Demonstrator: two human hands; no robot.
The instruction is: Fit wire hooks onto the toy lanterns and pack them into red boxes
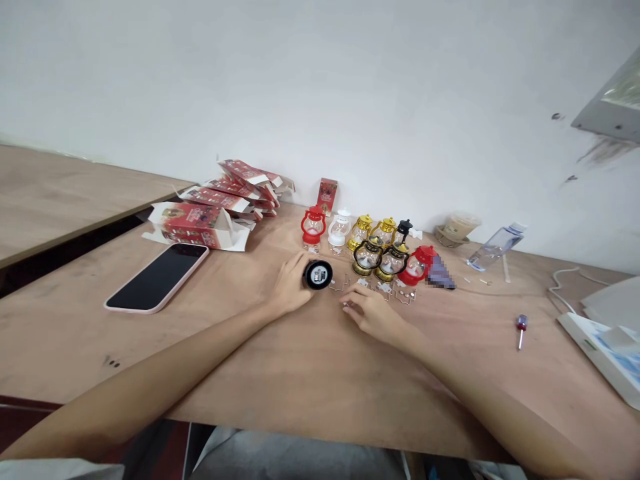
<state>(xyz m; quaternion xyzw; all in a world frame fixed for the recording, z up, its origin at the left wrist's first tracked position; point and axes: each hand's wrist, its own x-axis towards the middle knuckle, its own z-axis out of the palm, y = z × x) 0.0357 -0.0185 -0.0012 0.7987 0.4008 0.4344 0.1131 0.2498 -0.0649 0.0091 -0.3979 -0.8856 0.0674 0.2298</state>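
Black plastic, by the look of it: one lantern [319, 275] near the middle of the counter [280, 387], round base turned toward the wearer, a pale disc with small dark and bright details inside the rim. Left grip [291, 283] closed around its left side. Right grip [373, 315] apart from it, thumb and fingertips drawn close together; a tiny pale speck shows there, too small to name, so cannot tell whether anything is pinched.

Key relation: the base lies left of the right fingertips and a little farther off, a narrow gap between. Long axis appears to run away from the wearer, seen nearly end-on. Left is the nearer hand, being in contact.

Other lanterns [369, 257], gold, white, red and dark, grouped beyond the right grip; small glinting pieces [385, 290] in front, outlines hard to make out.

Hidden: the held lantern's body and top, most left fingers. Purple item [440, 272] right of the group blurred into blocks. White device [607, 353] cut off by the right edge.
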